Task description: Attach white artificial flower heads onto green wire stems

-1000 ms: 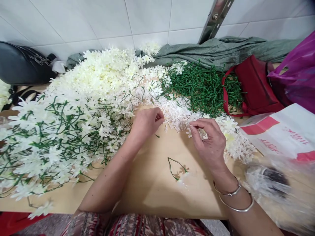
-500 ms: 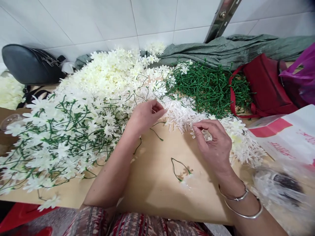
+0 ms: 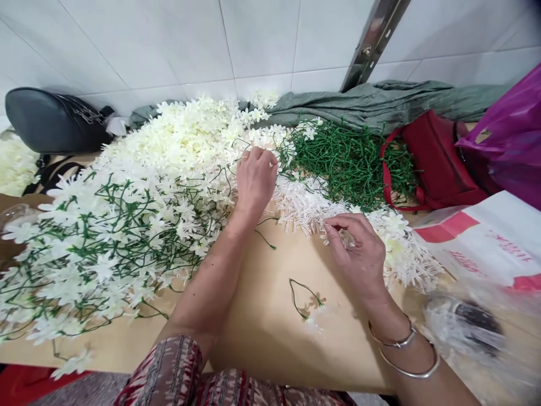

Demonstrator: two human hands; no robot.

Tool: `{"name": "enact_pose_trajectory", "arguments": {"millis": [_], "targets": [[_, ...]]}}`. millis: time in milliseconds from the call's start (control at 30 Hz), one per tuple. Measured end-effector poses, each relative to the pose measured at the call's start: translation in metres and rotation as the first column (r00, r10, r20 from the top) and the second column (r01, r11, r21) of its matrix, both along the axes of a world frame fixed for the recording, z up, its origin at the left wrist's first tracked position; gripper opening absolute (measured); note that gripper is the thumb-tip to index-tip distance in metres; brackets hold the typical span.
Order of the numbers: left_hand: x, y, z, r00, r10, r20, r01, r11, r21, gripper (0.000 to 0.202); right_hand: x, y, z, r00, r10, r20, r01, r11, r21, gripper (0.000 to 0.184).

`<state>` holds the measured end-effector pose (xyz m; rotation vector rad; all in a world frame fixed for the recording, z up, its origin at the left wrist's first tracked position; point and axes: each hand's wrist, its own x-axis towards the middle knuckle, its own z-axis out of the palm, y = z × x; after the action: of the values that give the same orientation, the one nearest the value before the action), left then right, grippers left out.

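Note:
My left hand (image 3: 255,179) reaches forward into the heap of loose cream flower heads (image 3: 190,135), fingertips curled down among them beside the pile of green wire stems (image 3: 346,160); what it grips is hidden. My right hand (image 3: 359,251) rests on the tan table (image 3: 262,316), fingers pinched on small white flower pieces at the edge of the white spiky pile (image 3: 313,203). A single green stem with a flower (image 3: 306,299) lies on the table near me, between my forearms.
Finished sprays of white flowers on green stems (image 3: 97,242) cover the left. A black bag (image 3: 54,118) sits at back left, a red bag (image 3: 439,158), purple plastic bag (image 3: 511,135) and white-and-red bag (image 3: 486,237) at right. Crinkled clear plastic (image 3: 469,327) lies near my right wrist.
My left hand moved forward from the white spiky pile up into the cream flower heap. My right hand stayed almost in place, still pinching small white pieces.

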<state>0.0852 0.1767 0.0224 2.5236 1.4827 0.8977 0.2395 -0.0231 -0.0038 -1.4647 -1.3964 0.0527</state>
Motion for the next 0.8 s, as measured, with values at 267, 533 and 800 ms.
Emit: {"name": "enact_pose_trajectory", "arguments": {"millis": [267,533,800], "targets": [[0.009,-0.030,0.016,0.801,-0.073,0.594,0.167,0.980,-0.106,0.003,0.000,-0.001,0.002,1.000,-0.008,-0.020,0.008,1.000,0.009,0.012],[0.011,-0.050,0.030,0.838,-0.023,0.544,0.165,0.963,-0.214,0.020,0.002,-0.001,0.002,0.998,-0.034,-0.050,0.033,0.999,-0.015,0.007],[-0.013,-0.035,0.057,0.906,0.016,0.424,-0.042,0.998,0.053,0.011,0.001,-0.002,0.006,0.999,-0.015,-0.029,0.016,0.999,0.042,0.010]]}}
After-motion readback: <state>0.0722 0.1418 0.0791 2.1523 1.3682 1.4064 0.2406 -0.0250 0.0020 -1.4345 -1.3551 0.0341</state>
